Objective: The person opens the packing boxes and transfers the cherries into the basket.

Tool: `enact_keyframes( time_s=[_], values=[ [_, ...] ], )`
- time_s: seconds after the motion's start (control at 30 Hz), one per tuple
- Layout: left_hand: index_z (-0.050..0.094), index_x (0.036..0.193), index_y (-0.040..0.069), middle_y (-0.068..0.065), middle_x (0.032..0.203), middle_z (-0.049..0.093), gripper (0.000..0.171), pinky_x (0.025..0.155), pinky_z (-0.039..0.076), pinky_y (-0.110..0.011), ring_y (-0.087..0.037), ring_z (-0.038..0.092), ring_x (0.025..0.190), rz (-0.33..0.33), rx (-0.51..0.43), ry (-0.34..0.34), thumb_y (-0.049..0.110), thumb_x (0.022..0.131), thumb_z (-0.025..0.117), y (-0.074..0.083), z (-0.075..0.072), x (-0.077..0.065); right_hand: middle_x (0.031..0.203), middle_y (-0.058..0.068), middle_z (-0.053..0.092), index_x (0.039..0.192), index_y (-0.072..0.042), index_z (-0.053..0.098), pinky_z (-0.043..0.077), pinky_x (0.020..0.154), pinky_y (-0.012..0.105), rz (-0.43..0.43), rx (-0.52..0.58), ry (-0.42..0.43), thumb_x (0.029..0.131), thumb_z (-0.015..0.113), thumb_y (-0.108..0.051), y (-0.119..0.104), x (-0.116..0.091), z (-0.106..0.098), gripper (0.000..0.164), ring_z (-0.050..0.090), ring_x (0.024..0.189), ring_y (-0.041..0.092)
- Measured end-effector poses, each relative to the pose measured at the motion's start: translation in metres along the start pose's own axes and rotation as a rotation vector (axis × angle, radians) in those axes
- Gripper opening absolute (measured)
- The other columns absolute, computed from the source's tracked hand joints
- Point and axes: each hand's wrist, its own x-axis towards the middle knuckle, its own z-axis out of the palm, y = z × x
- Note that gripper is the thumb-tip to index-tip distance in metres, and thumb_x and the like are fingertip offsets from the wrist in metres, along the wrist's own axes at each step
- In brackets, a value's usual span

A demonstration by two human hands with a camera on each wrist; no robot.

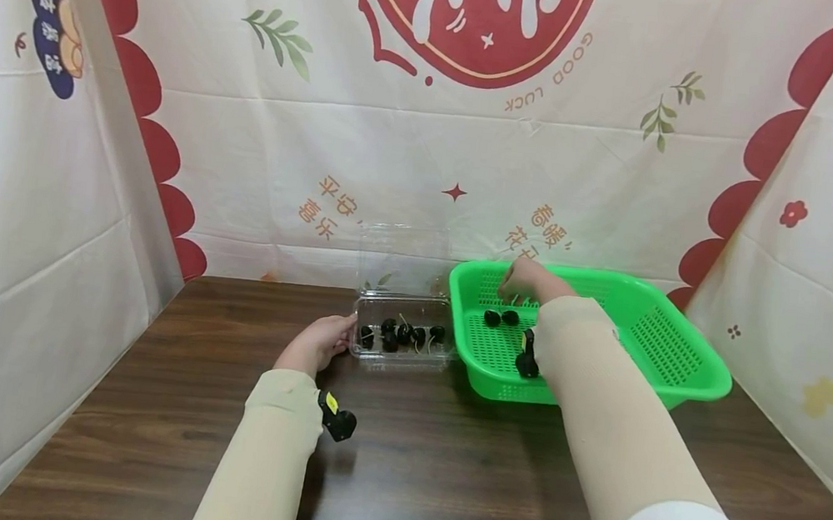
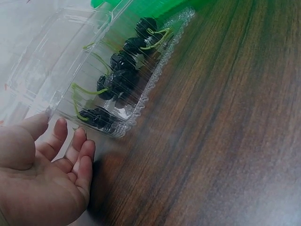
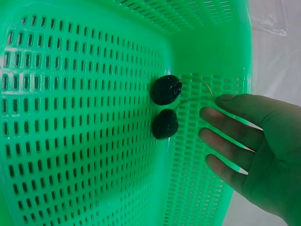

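Observation:
In the head view my left hand (image 1: 321, 343) is at the left end of a clear plastic clamshell box (image 1: 399, 360). Its thumb and index finger pinch the rim near the hinge, while the other fingers curl loosely beside the wall. Several dark cherries (image 2: 117, 82) with green stems lie inside the box. My right hand (image 3: 263, 146) reaches into a green plastic basket (image 1: 692, 370), fingers slightly bent and spread. Two dark cherries (image 3: 165, 89) lie side by side on the basket's slotted surface. Their thin stems run toward the right thumb tip, with a gap between thumb and index finger.
The box's clear lid (image 1: 403, 260) stands raised behind it, against a printed white cloth (image 1: 268, 162). Basket and box stand side by side on a dark wooden table (image 1: 412, 460). Cloth also hangs at both sides.

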Motion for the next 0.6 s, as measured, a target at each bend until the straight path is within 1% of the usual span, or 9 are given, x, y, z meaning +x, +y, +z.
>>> enact_keyframes(
  time_s=[0.1, 0.23, 0.3, 0.47, 0.6],
  values=[
    [0.052, 0.110, -0.003, -0.001, 0.079, 0.046, 0.029, 0.080, 0.039, -0.029, -0.012, 0.044, 0.072, -0.001, 0.003, 0.001, 0.023, 0.107, 0.039, 0.000, 0.000, 0.000, 0.105, 0.022, 0.068, 0.114, 0.009, 0.065, 0.049, 0.088, 0.052, 0.000, -0.005, 0.007, 0.095, 0.060, -0.008, -0.002, -0.002, -0.001, 0.026, 0.063, 0.103, 0.040],
    [0.052, 0.107, -0.002, -0.001, 0.078, 0.045, 0.028, 0.081, 0.039, -0.029, -0.012, 0.044, 0.073, -0.002, 0.004, -0.001, 0.023, 0.107, 0.040, 0.000, 0.000, -0.001, 0.103, 0.021, 0.069, 0.112, 0.009, 0.066, 0.050, 0.087, 0.051, -0.017, -0.031, 0.029, 0.095, 0.059, -0.009, -0.008, -0.008, -0.002, 0.025, 0.064, 0.100, 0.039],
    [0.052, 0.105, -0.001, -0.001, 0.078, 0.045, 0.027, 0.080, 0.039, -0.029, -0.012, 0.044, 0.073, -0.003, 0.003, -0.001, 0.023, 0.107, 0.040, 0.001, 0.000, -0.001, 0.103, 0.021, 0.069, 0.112, 0.010, 0.065, 0.050, 0.087, 0.050, -0.036, -0.041, 0.036, 0.095, 0.059, -0.007, -0.010, -0.010, -0.003, 0.025, 0.064, 0.100, 0.039],
    [0.052, 0.105, 0.000, 0.000, 0.077, 0.046, 0.027, 0.078, 0.039, -0.028, -0.012, 0.044, 0.072, -0.002, -0.008, -0.005, 0.023, 0.107, 0.041, 0.000, 0.000, 0.000, 0.108, 0.022, 0.067, 0.114, 0.010, 0.065, 0.050, 0.089, 0.050, -0.079, -0.045, 0.058, 0.094, 0.058, -0.005, -0.015, -0.013, -0.006, 0.026, 0.064, 0.100, 0.040],
    [0.052, 0.105, -0.001, -0.001, 0.079, 0.046, 0.027, 0.079, 0.040, -0.029, -0.013, 0.044, 0.073, -0.003, -0.013, 0.002, 0.024, 0.107, 0.041, -0.001, 0.000, 0.000, 0.108, 0.023, 0.067, 0.115, 0.009, 0.065, 0.050, 0.090, 0.050, -0.109, -0.045, 0.077, 0.094, 0.059, -0.006, -0.018, -0.013, -0.009, 0.026, 0.064, 0.100, 0.041]
  ],
)
